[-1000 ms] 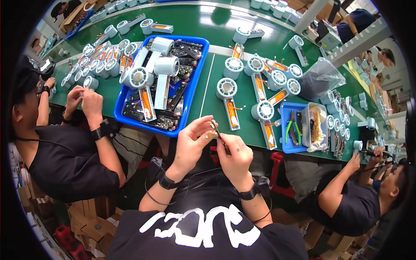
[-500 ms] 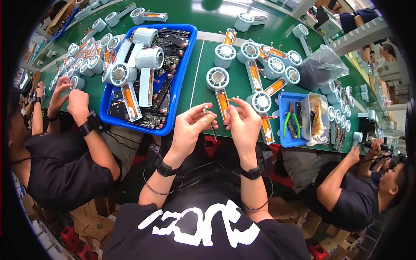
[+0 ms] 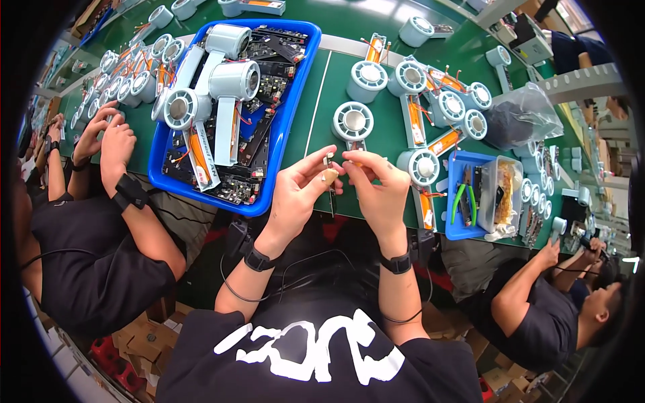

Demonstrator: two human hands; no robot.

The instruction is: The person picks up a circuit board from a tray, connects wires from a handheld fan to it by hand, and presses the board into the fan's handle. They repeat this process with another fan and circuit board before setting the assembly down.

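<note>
Across the green bench, saw loose fans strewn on the right and a big blue tray of boards on the left, with several more fans laid over the boards. Farther right, saw a small blue tray bearing green-handled cutters and a clear box, with a dark-filled bag beyond. Off to the left, noticed a co-worker's hand raised near another crowd of fans.

Pinched a thin board between thumb and fingers of the left hand, near the upper end and nearly edge-on to view, leaving the lower end hanging below the fingers. Had the right hand close beside that upper end, with thumb and forefinger drawn together. Could not tell whether pinching a wire, touching the board or only nearly meeting it. Had the nearest fan lying just beyond both hands, with handle partly hidden behind the right one.

Judging by the pose, seemed to call for fine work at the board's upper end. Would likely have gone best with a light, steady left pinch on the edges, clear of small parts, and with right fingertips lined up squarely before any push. Probably needed short, straight pressure rather than twisting, to avoid bending anything thin.
</note>
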